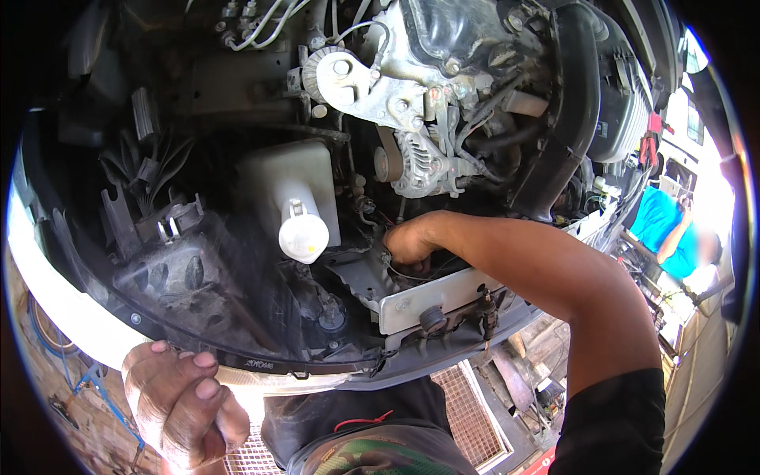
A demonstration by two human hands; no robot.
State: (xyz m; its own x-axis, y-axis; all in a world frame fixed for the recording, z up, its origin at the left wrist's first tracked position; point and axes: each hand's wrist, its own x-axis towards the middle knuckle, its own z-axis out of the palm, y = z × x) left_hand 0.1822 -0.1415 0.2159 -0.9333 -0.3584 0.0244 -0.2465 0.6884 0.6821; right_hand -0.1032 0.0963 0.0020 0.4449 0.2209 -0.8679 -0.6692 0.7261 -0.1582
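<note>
My right arm reaches over the front of a car's open engine bay. My right hand (413, 240) is down behind the pale metal front crossbar (435, 299), below the alternator (421, 168). Its fingers are curled inward, and their tips are hidden among thin wires and a metal bracket (366, 277). At the lower left, my left hand (184, 402) is held up by the car's front edge (257, 364). Its fingers are folded with the thumb against them; whatever may be inside the fist cannot be seen.
A white fluid reservoir with a round cap (305, 236) rises left of my right hand. Beyond it is the engine (348, 79), with a thick black hose (566, 119) at the right. A person in a blue top (661, 222) is at far right. A metal grate (475, 412) lies below.
</note>
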